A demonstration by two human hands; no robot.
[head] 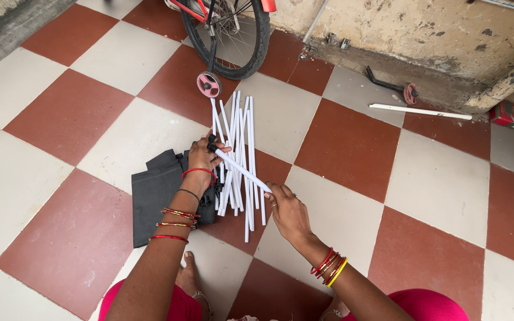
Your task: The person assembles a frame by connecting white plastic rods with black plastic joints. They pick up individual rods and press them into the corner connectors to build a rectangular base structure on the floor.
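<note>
White rod (242,170) in both hands, over checkered floor (352,142).

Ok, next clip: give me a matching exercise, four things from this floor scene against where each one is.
Things:
1. white rod in both hands
2. pile of white rods
3. dark folded cloth
4. lone white rod

Places:
A. lying by the far wall, apart from the rest
B. on the floor under the left hand's wrist
C. held between the left hand and right hand
D. spread on the tiles just below the bicycle wheel

Pairs: 1-C, 2-D, 3-B, 4-A
</note>
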